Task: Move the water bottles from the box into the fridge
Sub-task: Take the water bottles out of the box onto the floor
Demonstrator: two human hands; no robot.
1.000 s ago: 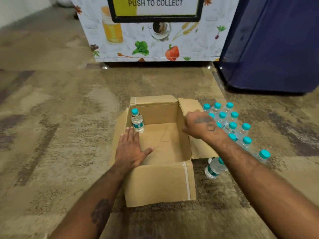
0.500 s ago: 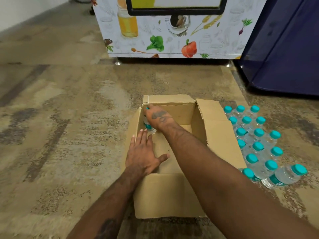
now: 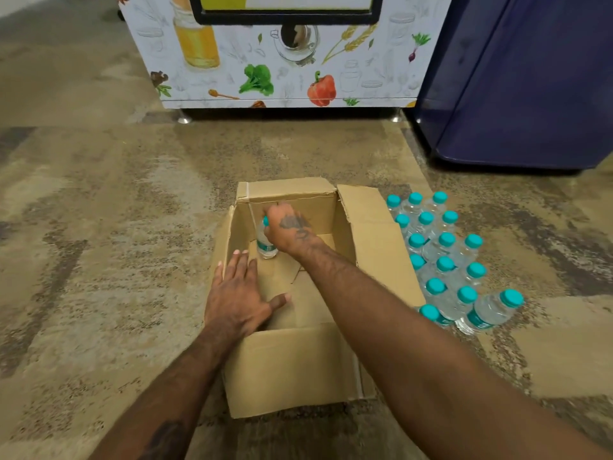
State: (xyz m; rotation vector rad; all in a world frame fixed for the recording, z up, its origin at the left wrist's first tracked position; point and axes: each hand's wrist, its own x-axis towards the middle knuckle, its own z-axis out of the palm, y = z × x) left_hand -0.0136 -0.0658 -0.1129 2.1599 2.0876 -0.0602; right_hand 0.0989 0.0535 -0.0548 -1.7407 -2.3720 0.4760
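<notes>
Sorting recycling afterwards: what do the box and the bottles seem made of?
Box: brown cardboard, apparently corrugated, matte; creased flaps and a taped seam show it. Bottles: clear glossy plastic, probably; you see through them. Caps: teal, opaque, likely plastic too.

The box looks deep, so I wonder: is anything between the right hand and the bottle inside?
Nothing visible. The right hand grips the top of the bottle, which stands in the far left corner of the box. The left hand lies flat on the box's left wall, not touching the bottle.
</notes>
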